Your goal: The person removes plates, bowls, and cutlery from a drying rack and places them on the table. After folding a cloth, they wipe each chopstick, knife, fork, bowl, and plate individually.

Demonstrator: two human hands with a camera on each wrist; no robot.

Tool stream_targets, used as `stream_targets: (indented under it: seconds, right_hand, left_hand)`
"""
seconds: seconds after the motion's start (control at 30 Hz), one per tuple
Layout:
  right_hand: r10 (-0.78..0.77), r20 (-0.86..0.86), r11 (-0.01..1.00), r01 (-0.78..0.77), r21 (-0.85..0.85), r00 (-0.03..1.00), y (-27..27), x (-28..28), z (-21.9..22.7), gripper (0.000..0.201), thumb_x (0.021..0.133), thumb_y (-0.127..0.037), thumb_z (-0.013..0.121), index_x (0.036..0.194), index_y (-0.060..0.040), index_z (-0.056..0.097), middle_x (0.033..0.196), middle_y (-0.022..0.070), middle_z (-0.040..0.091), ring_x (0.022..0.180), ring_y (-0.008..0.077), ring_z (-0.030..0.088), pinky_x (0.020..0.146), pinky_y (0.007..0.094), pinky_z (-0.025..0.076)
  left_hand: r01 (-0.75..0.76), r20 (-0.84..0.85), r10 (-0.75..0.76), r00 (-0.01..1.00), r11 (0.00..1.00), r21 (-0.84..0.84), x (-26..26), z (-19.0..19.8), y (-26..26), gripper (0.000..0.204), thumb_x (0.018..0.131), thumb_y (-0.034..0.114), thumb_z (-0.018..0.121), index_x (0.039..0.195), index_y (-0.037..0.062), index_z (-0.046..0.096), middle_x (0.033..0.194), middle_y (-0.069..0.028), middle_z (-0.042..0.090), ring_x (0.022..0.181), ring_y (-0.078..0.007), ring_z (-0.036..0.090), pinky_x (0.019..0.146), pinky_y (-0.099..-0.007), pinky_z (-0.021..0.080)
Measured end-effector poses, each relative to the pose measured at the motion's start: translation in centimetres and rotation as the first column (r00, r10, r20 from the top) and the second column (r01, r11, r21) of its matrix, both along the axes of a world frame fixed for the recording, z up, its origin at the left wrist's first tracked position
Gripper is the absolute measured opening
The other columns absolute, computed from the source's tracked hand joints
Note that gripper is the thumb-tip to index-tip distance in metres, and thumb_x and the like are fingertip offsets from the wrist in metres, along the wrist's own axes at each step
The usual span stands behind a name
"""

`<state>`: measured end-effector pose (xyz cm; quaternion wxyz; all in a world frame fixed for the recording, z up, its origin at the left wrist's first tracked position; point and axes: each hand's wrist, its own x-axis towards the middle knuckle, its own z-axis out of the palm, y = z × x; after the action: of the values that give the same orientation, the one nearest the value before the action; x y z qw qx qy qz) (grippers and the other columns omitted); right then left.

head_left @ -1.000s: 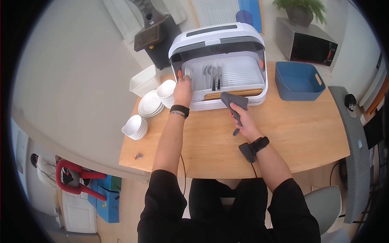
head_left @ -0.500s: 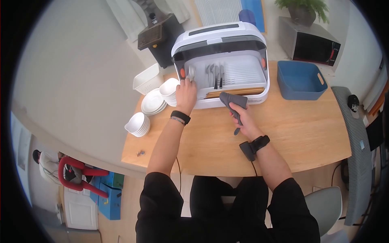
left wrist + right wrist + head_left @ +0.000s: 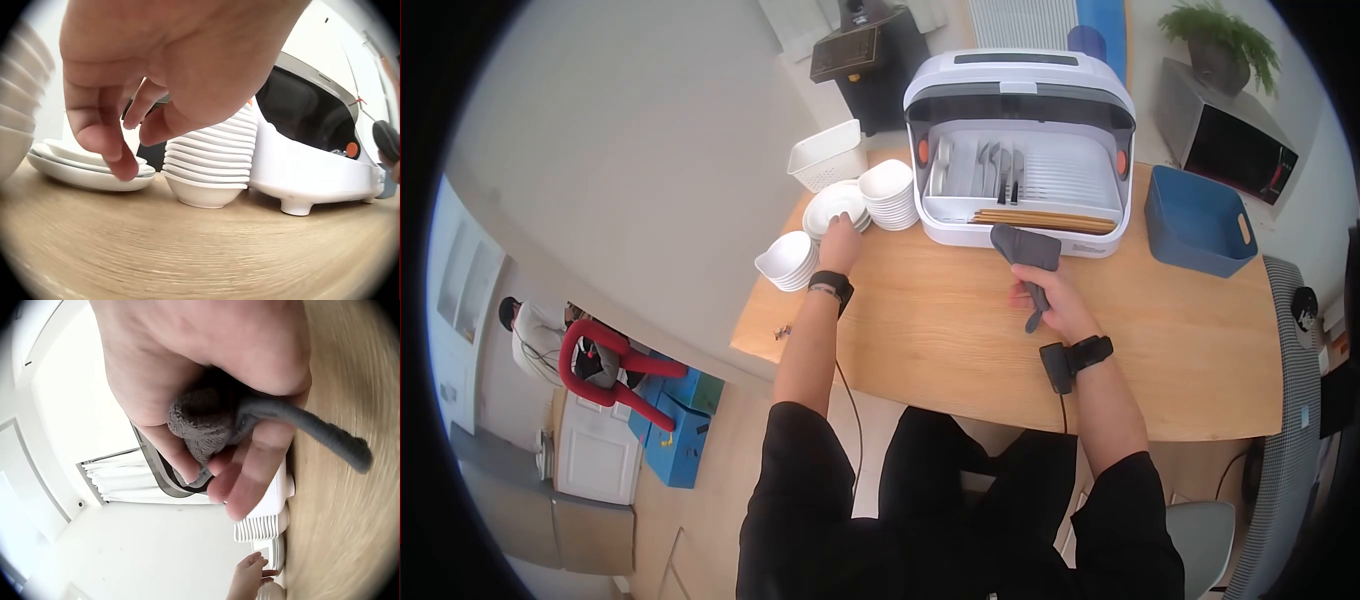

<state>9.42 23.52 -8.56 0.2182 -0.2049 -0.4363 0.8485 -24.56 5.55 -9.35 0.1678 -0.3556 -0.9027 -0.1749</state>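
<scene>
My left hand [image 3: 840,246] is at the front of the stacked white plates [image 3: 837,208]. In the left wrist view its fingers [image 3: 100,139] hang bent in front of the plates [image 3: 94,176] and hold nothing; whether they touch the plates I cannot tell. Stacked white bowls [image 3: 889,196] stand beside them, and a second bowl stack [image 3: 787,262] is nearer the table's left edge. My right hand [image 3: 1055,297] grips a dark grey cloth [image 3: 1025,247] in front of the white cabinet [image 3: 960,233]. Dangling from that hand is a strip of the cloth [image 3: 312,425].
Inside the raised-lid cabinet are cutlery [image 3: 1004,175], chopsticks [image 3: 1045,219] and small white dishes [image 3: 941,166] at its left. A white basket [image 3: 827,156] stands behind the plates, a blue bin [image 3: 1200,226] right of the cabinet. Small items [image 3: 782,332] lie near the table's left edge.
My left hand has come out of the cabinet's left side and moved left to the plates. The head view has turned left. My right hand still holds the cloth.
</scene>
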Motion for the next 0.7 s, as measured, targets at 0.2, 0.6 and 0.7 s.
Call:
stream_targets:
  seconds: [0.2,0.6,0.7]
  right_hand:
    - [0.110,0.028,0.993,-0.111,0.048,0.994,-0.3,1.1,1.3,0.030,0.084,-0.012,0.070,0.108,-0.0023,0.055,0.092,0.0100,0.065,0.053,0.0125,0.055,0.036,0.0251,0.040]
    - [0.157,0.038,0.985,-0.159,0.067,0.987,0.5,0.7,0.0,0.033,0.083,-0.013,0.071,0.109,-0.0035,0.054,0.090,0.0083,0.064,0.049,0.0053,0.045,0.033,0.0198,0.026]
    - [0.167,0.043,0.985,-0.169,0.042,0.985,0.4,0.9,-0.3,0.033,0.083,-0.013,0.071,0.109,-0.0039,0.054,0.089,0.0078,0.064,0.050,0.0052,0.045,0.033,0.0198,0.025]
  left_hand:
    - [-0.043,0.139,0.075,0.987,0.974,-0.220,-0.8,0.0,0.7,0.024,0.084,0.006,0.054,0.105,-0.0063,0.058,0.110,-0.0292,0.059,0.096,-0.0430,0.063,0.084,-0.0480,0.052]
    - [-0.209,0.001,0.222,0.975,0.918,0.338,-4.9,2.6,2.0,0.018,0.088,0.008,0.055,0.102,-0.0031,0.054,0.106,-0.0235,0.058,0.095,-0.0402,0.061,0.081,-0.0452,0.050]
    - [-0.125,0.106,0.071,0.992,0.690,0.713,-5.3,7.8,2.4,0.021,0.094,0.017,0.054,0.102,-0.0031,0.054,0.099,-0.0205,0.061,0.088,-0.0361,0.060,0.078,-0.0452,0.045]
